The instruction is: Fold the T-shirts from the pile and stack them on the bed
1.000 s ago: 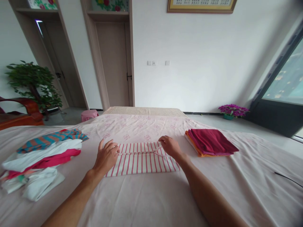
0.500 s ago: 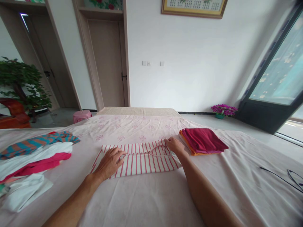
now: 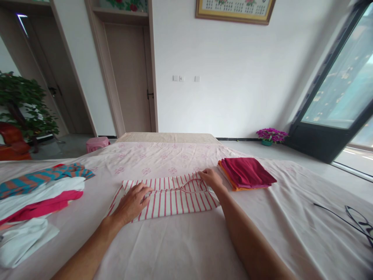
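Note:
A white garment with red stripes [image 3: 171, 202] lies folded into a long rectangle in front of me. Near its right end is a curved trim like a neckline, with a small white tag beside my wrist. My left hand [image 3: 134, 202] rests on the garment's left part, fingers stretched out and palm down. At the far right corner, my right hand [image 3: 210, 179] has its fingers closed on the garment's edge; the fingertips are partly hidden. A folded stack of dark red and orange cloth [image 3: 247, 172] sits just beyond my right hand.
Loose clothes [image 3: 37, 198], striped, white and pink, are heaped on the left. Eyeglasses [image 3: 357, 221] lie at the right edge. Everything rests on a pale flowered sheet [image 3: 163, 249]. A pink stool [image 3: 97, 144] and potted purple flowers [image 3: 271, 135] stand on the floor beyond.
My left hand has come down flatter onto the garment, whose left end now spreads further left. My right hand stays at the far right corner. The view has turned right, bringing the eyeglasses in.

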Action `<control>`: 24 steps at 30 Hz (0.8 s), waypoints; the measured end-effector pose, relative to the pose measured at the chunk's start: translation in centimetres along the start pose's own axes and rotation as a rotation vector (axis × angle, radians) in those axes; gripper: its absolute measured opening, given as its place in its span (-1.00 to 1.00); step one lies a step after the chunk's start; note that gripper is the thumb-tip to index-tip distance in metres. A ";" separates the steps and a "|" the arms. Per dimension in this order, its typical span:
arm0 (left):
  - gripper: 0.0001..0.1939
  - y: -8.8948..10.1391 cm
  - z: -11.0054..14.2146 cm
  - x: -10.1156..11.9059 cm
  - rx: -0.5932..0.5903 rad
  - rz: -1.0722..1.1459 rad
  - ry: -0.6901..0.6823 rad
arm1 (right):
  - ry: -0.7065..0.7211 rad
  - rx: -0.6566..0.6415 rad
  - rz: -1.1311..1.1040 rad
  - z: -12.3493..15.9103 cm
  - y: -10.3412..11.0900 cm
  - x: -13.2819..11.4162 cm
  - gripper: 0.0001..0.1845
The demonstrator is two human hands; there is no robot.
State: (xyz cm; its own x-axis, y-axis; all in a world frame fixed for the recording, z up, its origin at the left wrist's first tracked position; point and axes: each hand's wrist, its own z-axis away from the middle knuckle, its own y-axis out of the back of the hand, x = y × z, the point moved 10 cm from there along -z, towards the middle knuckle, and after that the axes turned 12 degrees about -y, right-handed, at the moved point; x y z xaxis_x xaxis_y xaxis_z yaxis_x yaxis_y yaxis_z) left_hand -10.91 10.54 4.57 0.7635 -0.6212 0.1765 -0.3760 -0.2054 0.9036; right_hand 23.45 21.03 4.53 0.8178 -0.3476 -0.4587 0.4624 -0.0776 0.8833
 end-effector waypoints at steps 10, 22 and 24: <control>-0.70 0.2 0.0 0.0 0.019 -0.007 -0.008 | 0.022 -0.031 -0.257 -0.2 0.0 0.9 -0.74; -0.61 1.3 -0.9 -1.3 0.013 -0.128 0.196 | 0.329 0.290 0.086 4.6 2.4 -5.5 -0.63; -0.59 1.5 -1.9 -1.4 0.000 -0.196 0.260 | 0.446 0.217 0.079 6.1 1.0 -7.3 -0.60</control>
State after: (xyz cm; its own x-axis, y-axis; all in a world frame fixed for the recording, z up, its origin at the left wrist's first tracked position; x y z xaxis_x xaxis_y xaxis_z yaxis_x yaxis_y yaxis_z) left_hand -11.56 12.55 6.45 0.9299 -0.3560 0.0927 -0.2084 -0.3023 0.9301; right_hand 15.79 17.78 9.35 0.9361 0.0698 -0.3446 0.3501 -0.2763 0.8950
